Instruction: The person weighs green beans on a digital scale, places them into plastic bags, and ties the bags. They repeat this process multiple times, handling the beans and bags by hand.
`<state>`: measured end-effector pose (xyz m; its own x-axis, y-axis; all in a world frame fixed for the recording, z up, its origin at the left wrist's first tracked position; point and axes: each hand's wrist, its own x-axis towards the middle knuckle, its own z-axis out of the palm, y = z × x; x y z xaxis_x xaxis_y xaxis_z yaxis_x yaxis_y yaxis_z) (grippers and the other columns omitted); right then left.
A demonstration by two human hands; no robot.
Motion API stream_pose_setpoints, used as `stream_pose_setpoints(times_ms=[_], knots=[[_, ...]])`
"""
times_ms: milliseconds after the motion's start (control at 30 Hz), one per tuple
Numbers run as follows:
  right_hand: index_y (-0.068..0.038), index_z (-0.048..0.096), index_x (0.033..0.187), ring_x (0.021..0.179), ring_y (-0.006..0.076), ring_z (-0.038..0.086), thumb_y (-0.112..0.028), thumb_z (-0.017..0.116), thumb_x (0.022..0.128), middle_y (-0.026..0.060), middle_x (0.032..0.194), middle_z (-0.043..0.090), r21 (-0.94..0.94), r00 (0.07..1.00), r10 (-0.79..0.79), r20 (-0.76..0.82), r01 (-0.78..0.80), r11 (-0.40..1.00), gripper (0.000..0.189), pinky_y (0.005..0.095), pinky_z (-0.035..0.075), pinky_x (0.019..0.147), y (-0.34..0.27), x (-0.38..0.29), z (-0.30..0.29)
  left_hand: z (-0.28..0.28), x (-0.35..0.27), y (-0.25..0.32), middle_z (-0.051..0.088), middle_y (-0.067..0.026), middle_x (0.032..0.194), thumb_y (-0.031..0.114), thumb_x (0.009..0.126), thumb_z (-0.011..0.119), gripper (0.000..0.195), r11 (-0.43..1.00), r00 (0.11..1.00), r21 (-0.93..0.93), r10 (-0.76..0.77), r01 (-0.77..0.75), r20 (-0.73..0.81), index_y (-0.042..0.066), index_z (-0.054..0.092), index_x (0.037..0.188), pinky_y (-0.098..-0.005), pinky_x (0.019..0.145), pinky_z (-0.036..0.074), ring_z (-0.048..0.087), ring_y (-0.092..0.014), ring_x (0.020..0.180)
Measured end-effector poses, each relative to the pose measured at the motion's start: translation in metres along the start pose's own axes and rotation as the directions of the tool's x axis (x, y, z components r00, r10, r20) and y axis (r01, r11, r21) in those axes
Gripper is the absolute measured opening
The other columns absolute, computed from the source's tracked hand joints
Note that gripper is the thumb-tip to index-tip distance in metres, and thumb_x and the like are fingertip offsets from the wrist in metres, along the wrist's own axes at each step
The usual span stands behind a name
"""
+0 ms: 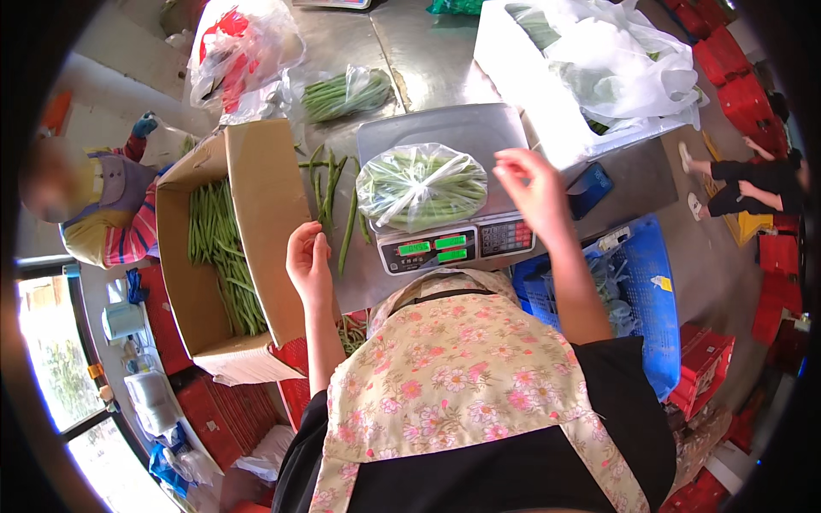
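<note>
A clear plastic bag packed with green beans [420, 186] rests on the metal pan [442, 118] of a digital scale, its gathered top turned up. Green figures glow on the scale's display panel [428, 249]. Just right of the bag, my right hand [529, 189] is raised with fingers loosely bent and nothing visible in it. My left hand [309, 261] hovers between the scale and a cardboard box [269, 211], fingers curled, also with nothing visible in it. Loose green beans [329, 186] lie on the metal table beside it. More long beans [224, 256] fill part of the box.
Another bag of beans [346, 95] lies behind the scale. A white foam box [539, 109] under plastic bags stands back right, near a phone [590, 190]. A blue crate [648, 301] is by my right arm. One person [115, 199] is at left; another [750, 183] at right.
</note>
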<state>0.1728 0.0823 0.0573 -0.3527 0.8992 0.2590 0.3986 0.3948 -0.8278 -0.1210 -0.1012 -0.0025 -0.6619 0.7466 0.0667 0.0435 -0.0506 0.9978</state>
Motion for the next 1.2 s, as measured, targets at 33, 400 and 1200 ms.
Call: stream_pose_setpoints(times_ms=[33, 400, 1200], knots=[[-0.002, 0.063, 0.096, 0.074, 0.0228, 0.063, -0.008, 0.069, 0.078, 0.0107, 0.083, 0.065, -0.013, 0.999, -0.031, 0.022, 0.031, 0.999, 0.02, 0.0304, 0.051, 0.068, -0.009, -0.001, 0.01, 0.003, 0.001, -0.002, 0.059, 0.001, 0.087, -0.002, 0.089, 0.056, 0.018, 1.0, 1.0, -0.003, 0.007, -0.007, 0.013, 0.002, 0.059, 0.106, -0.0172, 0.058, 0.039, 0.047, -0.004, 0.065], [-0.01, 0.062, 0.067, 0.077, 0.0199, 0.059, -0.013, 0.06, 0.076, 0.0047, 0.072, 0.059, -0.368, 0.939, -0.294, 0.176, 0.34, 0.865, 0.009, 0.0359, 0.048, 0.071, 0.007, 0.003, 0.108, 0.023, -0.006, -0.009, 0.057, 0.0016, 0.082, -0.002, 0.088, 0.055, 0.016, 0.989, 0.992, 0.148, -0.009, -0.01, 0.124, 0.002, 0.06, 0.103, -0.0174, 0.055, 0.035, 0.043, -0.003, 0.062], [-0.002, 0.054, 0.1, 0.086, 0.0393, 0.058, -0.015, 0.049, 0.088, 0.0232, 0.093, 0.061, 0.38, -0.138, 0.65, -0.747, -0.891, 0.247, 0.018, 0.0471, 0.045, 0.07, 0.194, -0.311, -0.149, 0.081, 0.027, -0.016, 0.055, -0.0011, 0.082, -0.002, 0.089, 0.053, 0.013, 0.964, 0.901, 0.25, -0.031, -0.087, 0.433, 0.002, 0.059, 0.1, -0.0198, 0.057, 0.04, 0.047, -0.006, 0.064]])
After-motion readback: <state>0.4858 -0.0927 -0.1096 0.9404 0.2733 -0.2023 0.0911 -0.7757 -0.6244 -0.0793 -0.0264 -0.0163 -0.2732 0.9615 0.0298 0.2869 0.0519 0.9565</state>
